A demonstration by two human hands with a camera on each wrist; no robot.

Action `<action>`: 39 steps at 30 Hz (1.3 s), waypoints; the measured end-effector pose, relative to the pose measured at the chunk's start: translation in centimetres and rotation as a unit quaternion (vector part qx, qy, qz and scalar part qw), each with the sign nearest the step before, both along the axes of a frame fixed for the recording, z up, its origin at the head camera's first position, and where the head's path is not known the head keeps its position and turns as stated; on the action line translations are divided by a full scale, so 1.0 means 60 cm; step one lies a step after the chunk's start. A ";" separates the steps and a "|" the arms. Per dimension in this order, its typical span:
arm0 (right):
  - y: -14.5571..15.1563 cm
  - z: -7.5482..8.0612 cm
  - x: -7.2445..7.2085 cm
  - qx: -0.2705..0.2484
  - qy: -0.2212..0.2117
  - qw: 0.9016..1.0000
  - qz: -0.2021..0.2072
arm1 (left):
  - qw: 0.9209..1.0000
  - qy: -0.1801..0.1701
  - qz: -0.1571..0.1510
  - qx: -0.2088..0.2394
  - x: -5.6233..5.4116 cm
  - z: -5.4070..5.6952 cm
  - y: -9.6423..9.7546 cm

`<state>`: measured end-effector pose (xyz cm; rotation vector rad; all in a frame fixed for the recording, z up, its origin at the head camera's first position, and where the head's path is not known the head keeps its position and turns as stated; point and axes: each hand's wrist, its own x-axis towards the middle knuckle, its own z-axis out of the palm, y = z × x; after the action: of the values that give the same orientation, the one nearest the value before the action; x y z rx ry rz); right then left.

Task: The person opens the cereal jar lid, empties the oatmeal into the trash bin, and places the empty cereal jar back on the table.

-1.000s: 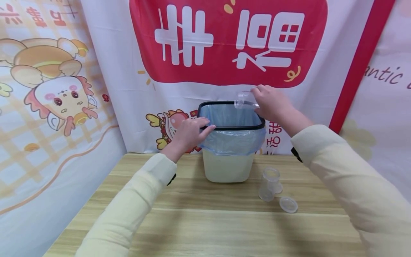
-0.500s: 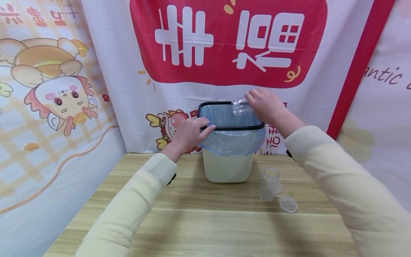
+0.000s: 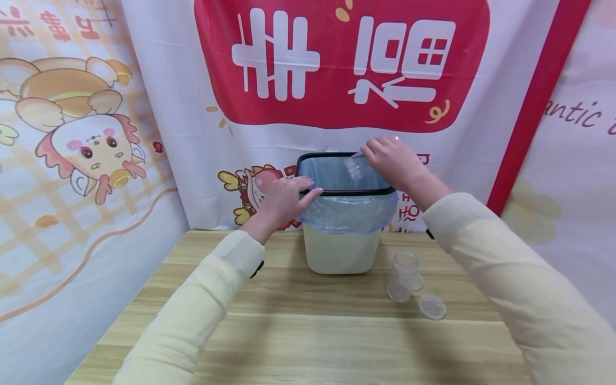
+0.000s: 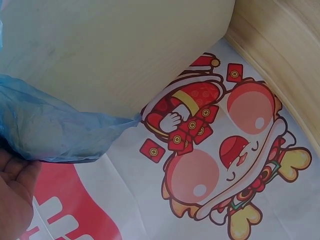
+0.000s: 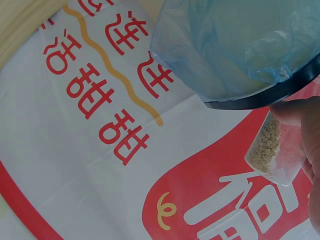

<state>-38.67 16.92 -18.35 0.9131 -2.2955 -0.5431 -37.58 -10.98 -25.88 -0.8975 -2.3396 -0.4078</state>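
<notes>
A cream trash can [image 3: 341,254] with a black rim [image 3: 356,192] and a blue bag liner [image 3: 348,213] stands upright at the table's back. My left hand [image 3: 283,200] grips the rim's left side, thumb toward the front; in the left wrist view its fingers [image 4: 19,172] press at the liner's edge. Above the can's right side, my right hand [image 3: 393,161] holds a clear plastic jar [image 3: 356,167], tilted with its mouth down toward the opening. Pale oat-like flakes [image 5: 265,145] lie along the jar's wall in the right wrist view. The can's inside bottom is hidden.
To the can's right, another clear jar [image 3: 403,275] stands on the wooden table [image 3: 308,342], with one clear lid [image 3: 432,307] in front and another round clear piece [image 3: 416,282] partly behind it. A printed cloth [image 3: 269,140] hangs close behind the can.
My right hand has moved left and slightly down. The jar has tipped from roughly level to mouth-down over the opening. My left hand stays on the rim.
</notes>
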 end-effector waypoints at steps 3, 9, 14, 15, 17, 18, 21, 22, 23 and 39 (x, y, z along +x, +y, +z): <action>0.001 -0.004 -0.001 0.025 0.019 1.000 0.000 | 1.000 -0.003 0.000 0.000 0.000 0.000 0.001; 0.001 -0.008 0.002 0.091 0.063 0.994 -0.012 | 1.000 -0.009 0.003 0.004 0.004 0.001 0.003; -0.001 -0.011 0.002 0.131 0.085 0.987 -0.022 | 1.000 -0.006 0.003 0.001 0.003 0.001 0.004; -0.001 -0.012 0.002 0.136 0.089 0.987 -0.021 | 1.000 -0.006 0.003 0.001 0.003 0.001 0.004; -0.001 -0.013 0.001 0.143 0.095 0.985 -0.019 | 1.000 -0.007 0.003 0.003 0.003 0.001 0.004; -0.001 -0.013 0.001 0.146 0.098 0.984 -0.017 | 1.000 -0.007 0.002 0.003 0.003 0.001 0.004; -0.002 -0.014 -0.001 0.150 0.101 0.984 -0.010 | 1.000 -0.006 0.003 0.004 0.002 0.001 0.003; -0.002 -0.013 -0.001 0.150 0.101 0.983 -0.008 | 1.000 -0.005 0.003 0.004 0.002 0.001 0.003; -0.003 -0.013 -0.002 0.151 0.101 0.983 -0.006 | 1.000 -0.004 0.002 0.004 0.002 0.001 0.003; -0.006 -0.012 -0.001 0.207 0.142 0.968 0.008 | 1.000 -0.002 -0.003 0.006 0.002 0.002 0.002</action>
<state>-38.73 16.54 -19.07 0.9687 -1.9476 -1.0997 -37.47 -10.87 -25.78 -0.9004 -2.3363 -0.4261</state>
